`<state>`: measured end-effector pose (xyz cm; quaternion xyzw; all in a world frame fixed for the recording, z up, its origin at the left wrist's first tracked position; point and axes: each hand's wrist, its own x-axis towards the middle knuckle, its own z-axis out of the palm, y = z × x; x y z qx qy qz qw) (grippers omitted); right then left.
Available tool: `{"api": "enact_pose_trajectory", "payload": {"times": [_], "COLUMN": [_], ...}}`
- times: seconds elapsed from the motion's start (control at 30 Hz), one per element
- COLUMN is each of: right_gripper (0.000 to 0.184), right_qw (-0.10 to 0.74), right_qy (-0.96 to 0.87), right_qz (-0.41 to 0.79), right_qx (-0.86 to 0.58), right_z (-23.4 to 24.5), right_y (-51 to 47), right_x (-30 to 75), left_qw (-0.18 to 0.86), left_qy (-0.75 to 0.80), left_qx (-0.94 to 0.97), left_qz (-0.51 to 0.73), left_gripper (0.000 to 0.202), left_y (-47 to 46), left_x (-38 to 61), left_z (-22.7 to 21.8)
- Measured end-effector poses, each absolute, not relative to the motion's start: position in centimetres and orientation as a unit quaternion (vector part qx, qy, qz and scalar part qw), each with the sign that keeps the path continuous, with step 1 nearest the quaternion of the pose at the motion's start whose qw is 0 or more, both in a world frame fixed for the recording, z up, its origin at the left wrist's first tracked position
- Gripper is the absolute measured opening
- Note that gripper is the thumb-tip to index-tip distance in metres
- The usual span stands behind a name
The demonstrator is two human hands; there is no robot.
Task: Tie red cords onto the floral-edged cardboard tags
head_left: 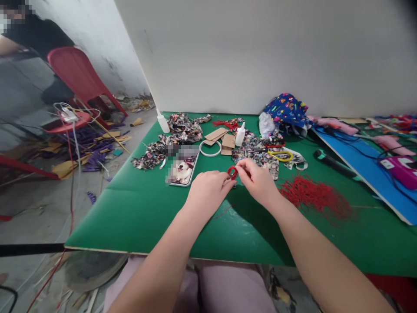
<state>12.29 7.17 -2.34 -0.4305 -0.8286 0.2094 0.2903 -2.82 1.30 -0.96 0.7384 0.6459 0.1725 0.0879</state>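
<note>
Over the middle of the green table, my left hand [208, 188] pinches a small red ring of cord [232, 171] from the left. My right hand [259, 180] has its thumb and fingertips closed at the ring's right side. A thin red strand [224, 211] trails on the table below my left hand. To the right of my right wrist lies a loose heap of red cords [314, 198]. A phone [183, 167] rests left of my hands, and a white hoop [210, 148] lies just beyond them.
Gathered floral fabric [182, 130], brown cardboard pieces [229, 141], squeeze bottles [240, 134] and yellow-handled scissors [280, 155] lie toward the back. A cutter knife [337, 165], blue board [368, 174] and pink glue guns [339, 126] are right. Another person [42, 37] sits far left.
</note>
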Motion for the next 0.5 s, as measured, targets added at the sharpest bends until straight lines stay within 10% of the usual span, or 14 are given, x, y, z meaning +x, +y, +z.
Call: {"api": "enact_pose_trajectory", "payload": {"times": [0.5], "right_gripper": [0.023], "right_qw": [0.29], "right_qy": [-0.844], "right_qz": [0.201], "right_qx": [-0.403], "right_z": [-2.8], "right_y": [7.1], "right_x": [12.2], "left_qw": [0.023], "left_qy": [0.646], "left_qx": [0.711], "left_qz": [0.275], "left_gripper": [0.023], "left_y": [1.3], "left_x": [-2.7], "left_z": [-2.3]}}
